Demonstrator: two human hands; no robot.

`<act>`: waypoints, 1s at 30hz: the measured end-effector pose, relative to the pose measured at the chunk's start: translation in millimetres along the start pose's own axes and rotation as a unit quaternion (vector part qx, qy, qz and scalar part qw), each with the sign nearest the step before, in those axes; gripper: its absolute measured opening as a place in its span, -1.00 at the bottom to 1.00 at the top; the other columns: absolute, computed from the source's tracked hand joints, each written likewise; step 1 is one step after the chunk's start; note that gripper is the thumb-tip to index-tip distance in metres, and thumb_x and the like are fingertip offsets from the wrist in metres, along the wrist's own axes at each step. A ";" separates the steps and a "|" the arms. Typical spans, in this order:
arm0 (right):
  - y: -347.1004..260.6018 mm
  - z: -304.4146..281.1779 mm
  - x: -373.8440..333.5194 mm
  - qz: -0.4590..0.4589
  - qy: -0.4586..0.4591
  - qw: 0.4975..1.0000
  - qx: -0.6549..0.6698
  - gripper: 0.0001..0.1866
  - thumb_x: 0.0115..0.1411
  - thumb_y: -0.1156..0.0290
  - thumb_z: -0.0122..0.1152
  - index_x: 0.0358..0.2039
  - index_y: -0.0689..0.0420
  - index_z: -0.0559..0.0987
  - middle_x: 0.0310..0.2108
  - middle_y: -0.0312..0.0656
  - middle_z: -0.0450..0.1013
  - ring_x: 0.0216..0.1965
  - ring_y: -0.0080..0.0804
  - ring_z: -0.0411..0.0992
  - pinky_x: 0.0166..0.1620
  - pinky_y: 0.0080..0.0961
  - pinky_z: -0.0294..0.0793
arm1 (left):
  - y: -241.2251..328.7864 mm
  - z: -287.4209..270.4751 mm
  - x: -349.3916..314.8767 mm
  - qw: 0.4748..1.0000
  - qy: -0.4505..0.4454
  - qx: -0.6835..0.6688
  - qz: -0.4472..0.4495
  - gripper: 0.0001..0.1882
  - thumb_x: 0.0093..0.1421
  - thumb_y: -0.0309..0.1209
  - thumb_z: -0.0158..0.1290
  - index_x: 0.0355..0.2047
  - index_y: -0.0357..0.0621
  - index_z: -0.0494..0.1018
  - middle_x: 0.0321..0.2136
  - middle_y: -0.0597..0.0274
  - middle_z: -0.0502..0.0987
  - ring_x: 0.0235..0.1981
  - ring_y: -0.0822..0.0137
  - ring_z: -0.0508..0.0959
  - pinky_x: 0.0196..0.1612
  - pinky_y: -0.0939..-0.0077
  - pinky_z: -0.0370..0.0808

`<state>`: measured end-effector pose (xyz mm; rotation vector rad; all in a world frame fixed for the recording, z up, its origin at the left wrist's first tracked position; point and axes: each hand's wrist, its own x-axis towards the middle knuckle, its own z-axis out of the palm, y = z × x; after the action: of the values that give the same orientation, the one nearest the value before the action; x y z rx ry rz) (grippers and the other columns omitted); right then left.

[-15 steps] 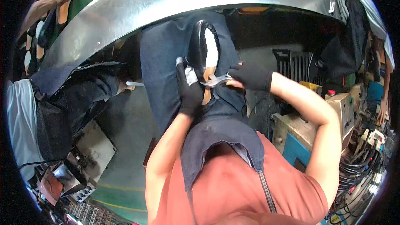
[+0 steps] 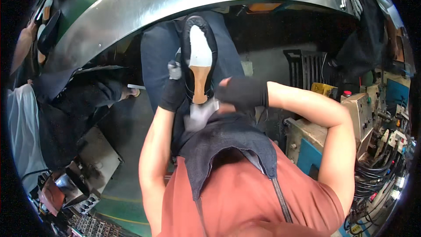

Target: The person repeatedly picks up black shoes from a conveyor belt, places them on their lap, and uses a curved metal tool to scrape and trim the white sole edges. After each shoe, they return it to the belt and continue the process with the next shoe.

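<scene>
A black shoe [image 2: 199, 57] lies sole up along my lap, toe pointing away, with a white forepart and a tan heel section showing. My left hand [image 2: 174, 87], in a black fingerless glove with pale wrapping on a finger, grips the shoe's left side. Beside the heel, my right hand [image 2: 239, 93], also gloved, is closed on metal pincers [image 2: 203, 116]. Their head is smeared by motion and sits just below the heel end. I cannot tell whether the jaws touch the shoe.
A shiny curved metal bench edge [image 2: 144, 6] spans the far side. At right stand a black slatted plastic piece [image 2: 302, 68], a machine box with a red button [image 2: 347, 94] and bundled cables [image 2: 375, 177]. Other shoes [image 2: 47, 39] and a person's arm [image 2: 24, 46] show far left.
The shoe has turned so its sole faces up more fully, and it has shifted left with my left hand. The pincers have moved from the shoe's waist down to the heel end.
</scene>
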<state>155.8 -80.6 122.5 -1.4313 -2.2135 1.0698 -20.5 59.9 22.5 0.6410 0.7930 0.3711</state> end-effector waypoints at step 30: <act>-67.4 -34.7 7.0 -0.127 0.126 0.983 -0.029 -0.70 0.15 0.16 0.18 -0.43 0.16 0.47 -0.46 -0.02 0.41 -0.41 -0.13 0.43 -0.40 -0.30 0.43 | 14.3 -8.8 18.5 0.919 -0.364 -0.153 0.019 -0.43 0.33 -0.18 -0.13 0.28 -0.12 0.09 0.11 0.16 0.34 0.11 0.29 0.35 0.16 0.43 0.28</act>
<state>129.1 -75.1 193.6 -1.1898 -2.1825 0.7034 -16.1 83.9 17.3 0.4462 0.0048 0.2524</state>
